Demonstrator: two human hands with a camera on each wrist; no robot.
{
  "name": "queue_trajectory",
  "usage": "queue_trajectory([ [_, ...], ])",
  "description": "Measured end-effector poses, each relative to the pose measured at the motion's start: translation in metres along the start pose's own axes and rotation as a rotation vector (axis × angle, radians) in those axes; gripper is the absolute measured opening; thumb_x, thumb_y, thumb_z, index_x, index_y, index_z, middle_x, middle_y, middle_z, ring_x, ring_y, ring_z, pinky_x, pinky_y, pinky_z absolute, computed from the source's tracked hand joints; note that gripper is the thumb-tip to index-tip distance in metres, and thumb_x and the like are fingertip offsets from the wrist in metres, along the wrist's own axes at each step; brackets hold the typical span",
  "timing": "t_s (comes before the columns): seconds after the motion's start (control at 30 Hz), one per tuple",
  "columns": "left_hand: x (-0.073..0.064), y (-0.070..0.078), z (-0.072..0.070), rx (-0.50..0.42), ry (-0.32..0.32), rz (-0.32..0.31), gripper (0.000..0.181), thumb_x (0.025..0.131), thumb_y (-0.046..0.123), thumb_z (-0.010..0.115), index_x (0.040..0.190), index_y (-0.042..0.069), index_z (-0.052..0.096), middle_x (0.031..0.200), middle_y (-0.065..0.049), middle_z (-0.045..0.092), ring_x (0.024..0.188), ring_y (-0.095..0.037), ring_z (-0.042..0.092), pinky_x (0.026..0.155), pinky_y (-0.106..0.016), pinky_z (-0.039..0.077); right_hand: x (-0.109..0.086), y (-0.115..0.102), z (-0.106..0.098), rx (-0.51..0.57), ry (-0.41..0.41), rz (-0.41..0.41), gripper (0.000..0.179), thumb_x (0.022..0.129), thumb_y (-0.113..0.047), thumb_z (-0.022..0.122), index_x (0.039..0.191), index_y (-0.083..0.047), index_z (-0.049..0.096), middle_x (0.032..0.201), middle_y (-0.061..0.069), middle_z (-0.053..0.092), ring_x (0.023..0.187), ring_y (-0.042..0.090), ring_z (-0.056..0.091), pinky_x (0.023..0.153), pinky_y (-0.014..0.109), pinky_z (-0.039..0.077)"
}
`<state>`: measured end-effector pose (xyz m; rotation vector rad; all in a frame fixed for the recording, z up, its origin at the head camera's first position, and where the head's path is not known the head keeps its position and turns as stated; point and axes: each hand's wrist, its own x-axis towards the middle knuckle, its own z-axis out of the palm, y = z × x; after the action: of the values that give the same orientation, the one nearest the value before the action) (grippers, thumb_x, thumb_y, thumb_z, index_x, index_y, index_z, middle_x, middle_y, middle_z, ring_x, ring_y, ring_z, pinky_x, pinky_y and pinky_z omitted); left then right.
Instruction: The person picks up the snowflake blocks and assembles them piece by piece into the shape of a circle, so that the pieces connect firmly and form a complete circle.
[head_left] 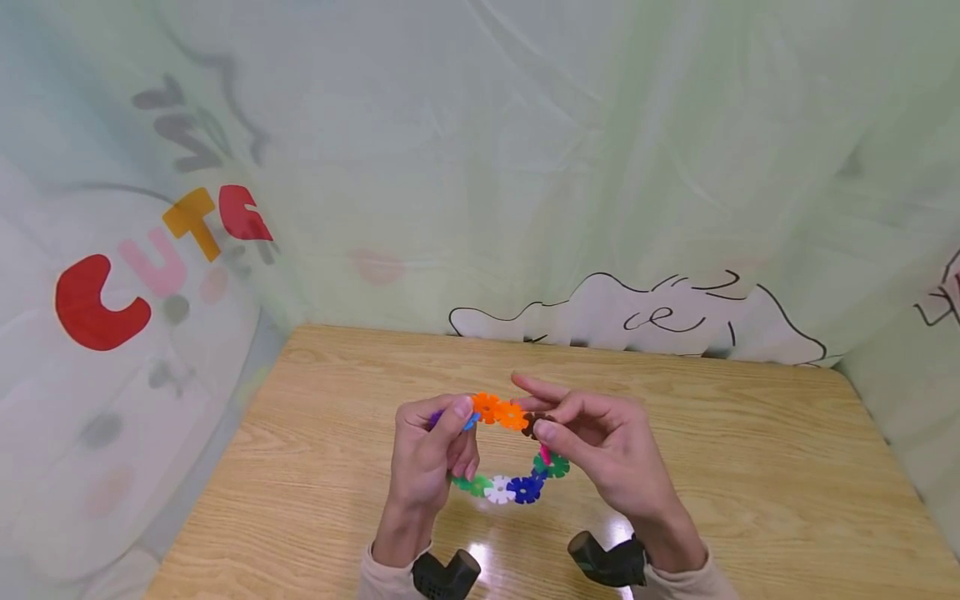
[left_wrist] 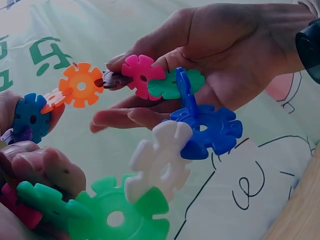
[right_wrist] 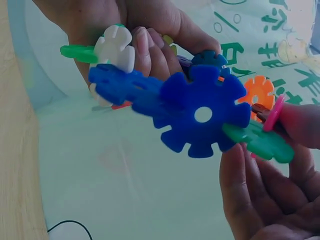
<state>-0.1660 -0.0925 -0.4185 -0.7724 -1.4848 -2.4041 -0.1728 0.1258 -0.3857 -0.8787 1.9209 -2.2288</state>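
Note:
Notched plastic snowflake discs are linked into a ring-shaped chain (head_left: pixel 498 490), held up above the table by both hands. My left hand (head_left: pixel 426 454) pinches its left side near a light blue disc (left_wrist: pixel 33 119); purple shows beside it. Between the hands run orange discs (head_left: pixel 512 414). My right hand (head_left: pixel 618 446) pinches a dark brown disc (left_wrist: pixel 114 80) between thumb and fingers. From there hang a pink disc (left_wrist: pixel 142 76), a green disc (left_wrist: pixel 176 85), dark blue discs (right_wrist: pixel 204 112), a white disc (right_wrist: pixel 115 48) and light green ones (left_wrist: pixel 117 215). The left fingers hide part of the chain.
Beneath the hands lies a wood-grain table (head_left: pixel 315 433). A pale printed curtain (head_left: pixel 480 167) hangs behind and around it, with colored letters on the left. Both wrists carry black camera mounts (head_left: pixel 611 560).

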Motion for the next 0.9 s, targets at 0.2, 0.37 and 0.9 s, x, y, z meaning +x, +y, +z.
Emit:
queue_trajectory([
  [0.2, 0.0004, -0.0008, -0.0007, -0.018, -0.011, -0.015, 0.041, 0.109, -0.001, 0.045, 0.096, 0.019, 0.078, 0.048, -0.007, 0.027, 0.035, -0.024, 0.027, 0.034, -0.023, 0.044, 0.0011, 0.0042, -0.0018, 0.006, -0.032, -0.06, 0.018, 0.096, 0.019, 0.06, 0.086, 0.005, 0.064, 0.129, 0.005, 0.077, 0.108, 0.02, 0.078, 0.088, 0.031, 0.066],
  [0.37, 0.0001, -0.0014, 0.0003, -0.013, -0.003, -0.016, 0.039, 0.109, -0.001, 0.046, 0.095, 0.017, 0.077, 0.049, -0.007, 0.027, 0.035, -0.024, 0.028, 0.035, -0.022, 0.045, 0.0006, 0.0041, -0.0016, 0.016, -0.025, -0.063, 0.017, 0.096, 0.019, 0.06, 0.086, 0.006, 0.064, 0.125, 0.005, 0.078, 0.105, 0.02, 0.079, 0.086, 0.033, 0.066],
  [0.9, -0.0009, -0.0013, 0.0042, 0.021, 0.032, -0.009, 0.027, 0.107, -0.001, 0.05, 0.087, -0.007, 0.067, 0.045, -0.01, 0.026, 0.033, -0.024, 0.027, 0.029, -0.027, 0.04, -0.0025, 0.0007, -0.0004, 0.012, 0.005, -0.058, 0.018, 0.094, 0.019, 0.062, 0.085, 0.005, 0.065, 0.123, 0.009, 0.079, 0.099, 0.021, 0.08, 0.083, 0.031, 0.067],
])
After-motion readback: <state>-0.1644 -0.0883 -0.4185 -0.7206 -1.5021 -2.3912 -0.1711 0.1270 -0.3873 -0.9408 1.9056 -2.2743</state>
